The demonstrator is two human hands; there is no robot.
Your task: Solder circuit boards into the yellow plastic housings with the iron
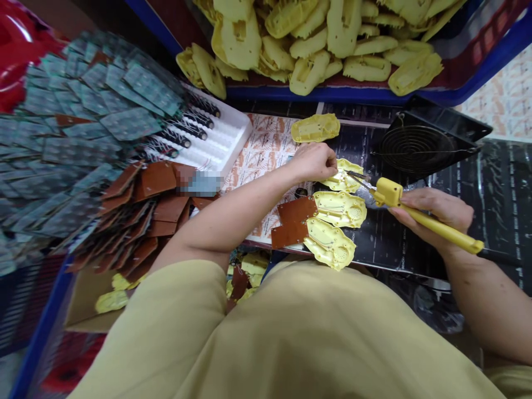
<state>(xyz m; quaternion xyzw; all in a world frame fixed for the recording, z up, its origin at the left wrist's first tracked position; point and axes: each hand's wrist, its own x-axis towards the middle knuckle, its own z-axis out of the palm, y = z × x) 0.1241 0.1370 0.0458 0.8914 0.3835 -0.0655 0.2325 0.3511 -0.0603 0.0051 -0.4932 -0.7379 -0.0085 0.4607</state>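
My right hand (pixel 436 213) is wrapped round a yellow soldering gun (pixel 388 191), whose thin metal tip reaches left to a yellow plastic shell (pixel 347 180). My left hand (pixel 316 162) rests at the left end of that shell with its fingers pinched together; what they hold is too small or hidden to tell. Below it lie two more open yellow shells, a middle one (pixel 344 209) and a near one (pixel 330 241), with thin wires inside. Brown circuit boards (pixel 291 233) adjoin their left ends. Beyond my left hand another yellow shell (pixel 316 128) lies on the bench.
A blue-rimmed crate (pixel 353 95) of yellow shells stands at the back. A black fan (pixel 415 141) sits at the right. On the left are a white foam tray (pixel 226 133) with small round black parts, piled green boards (pixel 83 105) and stacked brown boards (pixel 137 210).
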